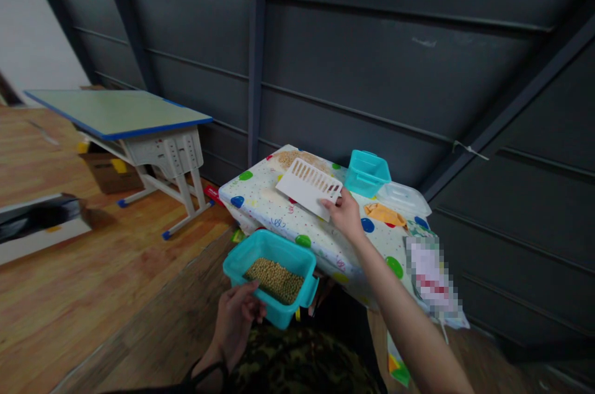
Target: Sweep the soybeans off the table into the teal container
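Observation:
My right hand (pixel 344 214) is closed on the right end of a thin white plastic board (pixel 304 194) with a row of slots along its far edge. The board is tilted over the table, just in front of a patch of pale grains (pixel 289 160) on the cloth. At the table's front edge is a teal plastic box (pixel 279 243) with beans (pixel 275 277) in its bottom, tan and greenish. My left hand (pixel 239 311) is at the box's near left side, thumb at the rim and fingers curled against the outer wall. What supports the box from below is hidden.
A second teal box (pixel 367 172), a clear lid (pixel 405 197) and an orange cloth (pixel 385 214) are on the right of the balloon-print tablecloth (pixel 260 196). A dark panelled wall (pixel 353 90) rises behind. To the left stand a desk (pixel 125 112) and cardboard boxes (pixel 109 171).

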Demonstrator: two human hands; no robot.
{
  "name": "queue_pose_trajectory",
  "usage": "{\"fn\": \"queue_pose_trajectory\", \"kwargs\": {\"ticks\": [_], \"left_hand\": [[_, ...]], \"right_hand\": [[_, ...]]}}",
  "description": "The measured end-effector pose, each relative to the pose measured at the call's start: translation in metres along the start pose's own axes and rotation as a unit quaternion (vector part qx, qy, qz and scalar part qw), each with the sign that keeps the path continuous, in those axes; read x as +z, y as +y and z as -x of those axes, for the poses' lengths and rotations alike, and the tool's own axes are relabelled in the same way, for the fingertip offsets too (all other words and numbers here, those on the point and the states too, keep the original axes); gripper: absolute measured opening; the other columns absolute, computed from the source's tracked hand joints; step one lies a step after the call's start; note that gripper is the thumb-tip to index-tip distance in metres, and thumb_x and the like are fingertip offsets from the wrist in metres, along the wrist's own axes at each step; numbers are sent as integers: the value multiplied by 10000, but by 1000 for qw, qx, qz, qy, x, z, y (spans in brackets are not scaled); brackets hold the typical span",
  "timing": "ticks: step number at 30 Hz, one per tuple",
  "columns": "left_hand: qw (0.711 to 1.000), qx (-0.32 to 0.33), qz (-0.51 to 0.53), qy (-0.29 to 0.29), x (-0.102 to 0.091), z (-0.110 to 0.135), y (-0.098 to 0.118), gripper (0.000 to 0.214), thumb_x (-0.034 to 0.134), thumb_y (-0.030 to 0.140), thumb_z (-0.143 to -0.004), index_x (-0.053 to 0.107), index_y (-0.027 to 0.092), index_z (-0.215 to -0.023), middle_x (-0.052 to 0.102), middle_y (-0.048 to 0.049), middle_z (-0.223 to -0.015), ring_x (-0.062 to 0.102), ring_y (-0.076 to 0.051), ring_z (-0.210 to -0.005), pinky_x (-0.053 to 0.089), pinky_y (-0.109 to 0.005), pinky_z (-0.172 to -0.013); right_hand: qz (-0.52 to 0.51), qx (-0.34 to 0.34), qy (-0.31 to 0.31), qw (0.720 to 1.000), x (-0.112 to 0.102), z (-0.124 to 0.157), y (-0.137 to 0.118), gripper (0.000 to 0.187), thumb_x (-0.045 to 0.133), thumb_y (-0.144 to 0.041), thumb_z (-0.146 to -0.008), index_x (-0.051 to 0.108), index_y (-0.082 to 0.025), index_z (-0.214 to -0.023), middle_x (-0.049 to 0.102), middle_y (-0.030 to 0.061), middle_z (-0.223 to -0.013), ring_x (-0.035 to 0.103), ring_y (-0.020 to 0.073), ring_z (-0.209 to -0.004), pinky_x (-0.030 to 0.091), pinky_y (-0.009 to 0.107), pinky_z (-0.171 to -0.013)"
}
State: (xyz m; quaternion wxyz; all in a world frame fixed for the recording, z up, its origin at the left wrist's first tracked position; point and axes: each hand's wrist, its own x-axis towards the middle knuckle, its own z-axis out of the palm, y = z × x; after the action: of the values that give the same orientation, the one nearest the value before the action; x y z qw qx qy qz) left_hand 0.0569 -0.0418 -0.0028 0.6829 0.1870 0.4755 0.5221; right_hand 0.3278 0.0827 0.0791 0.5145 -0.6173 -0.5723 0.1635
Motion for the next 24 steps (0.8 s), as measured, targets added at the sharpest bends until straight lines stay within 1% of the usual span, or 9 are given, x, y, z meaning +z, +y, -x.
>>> {"fn": "queue_pose_trajectory", "kwargs": {"ticks": [2, 5, 7, 10, 12, 14, 17, 22, 24], "left_hand": [[1000, -1, -4, -5, 1, -1, -2, 410, 941, 472, -472, 637, 197, -448, 601, -28, -406, 536, -156, -353, 379, -271, -374], [1000, -2, -2, -15, 2, -2, -3, 422, 943, 477, -479, 629, 197, -441, 599, -28, -408, 542, -157, -353, 386, -271, -373], [1000, -3, -1, -10, 3, -1, -4, 438, 945, 474, -468, 608, 200, -415, 585, -26, -397, 546, -162, -351, 390, -273, -369], [1000, -7, 2, 5, 2, -2, -3, 435, 950, 468, -441, 614, 193, -405, 581, -28, -388, 545, -164, -343, 387, -273, -357], [1000, -7, 6, 9, 0, -3, -3, 424, 955, 470, -436, 642, 183, -430, 606, -40, -404, 546, -162, -346, 393, -271, -358], [1000, 1, 9, 10, -3, -5, -3, 419, 959, 476, -453, 665, 177, -460, 620, -42, -416, 547, -158, -352, 397, -267, -364], [1000, 10, 17, 10, -6, -8, -3, 425, 967, 480, -474, 664, 182, -482, 620, -35, -423, 555, -160, -364, 395, -262, -368], [1000, 12, 6, 3, -6, -6, -2, 419, 974, 451, -465, 649, 187, -483, 609, -26, -418, 553, -161, -366, 406, -266, -372], [1000, 9, -3, 2, -7, -6, -4, 419, 973, 455, -469, 651, 188, -494, 607, -19, -419, 554, -160, -366, 413, -266, -372]], "right_hand": [[-72, 19, -61, 995, -13, -4, 9, 435, 785, -422, -755, 690, -190, -1110, 814, 97, -986, 746, 263, -820, 603, 382, -735], [-126, 33, -130, 983, -17, -6, 14, 436, 824, -460, -701, 704, -180, -1014, 822, 109, -1008, 755, 263, -828, 605, 375, -716], [-140, 41, -150, 978, -10, -9, 14, 440, 835, -442, -686, 716, -166, -1008, 824, 117, -1009, 758, 262, -826, 609, 381, -721], [-151, 48, -150, 976, 10, -19, 13, 406, 829, -362, -682, 732, -147, -1013, 825, 133, -1043, 767, 263, -872, 621, 401, -777], [-148, 40, -137, 979, 21, -29, 11, 369, 819, -314, -680, 739, -141, -997, 825, 137, -1059, 769, 261, -904, 622, 402, -813], [-142, 33, -122, 982, 25, -39, 11, 361, 821, -312, -677, 742, -147, -988, 830, 132, -1054, 769, 257, -909, 621, 391, -815], [-147, 37, -82, 985, 19, -52, 18, 424, 832, -398, -681, 736, -169, -1024, 836, 118, -1039, 769, 259, -890, 621, 373, -768], [-142, 59, 82, 985, -5, -60, 47, 573, 798, -531, -666, 719, -159, -1094, 829, 152, -1071, 768, 285, -884, 621, 386, -723], [-135, 71, 123, 981, -11, -59, 58, 589, 790, -540, -659, 724, -148, -1094, 829, 164, -1069, 772, 299, -889, 625, 404, -734]]}}
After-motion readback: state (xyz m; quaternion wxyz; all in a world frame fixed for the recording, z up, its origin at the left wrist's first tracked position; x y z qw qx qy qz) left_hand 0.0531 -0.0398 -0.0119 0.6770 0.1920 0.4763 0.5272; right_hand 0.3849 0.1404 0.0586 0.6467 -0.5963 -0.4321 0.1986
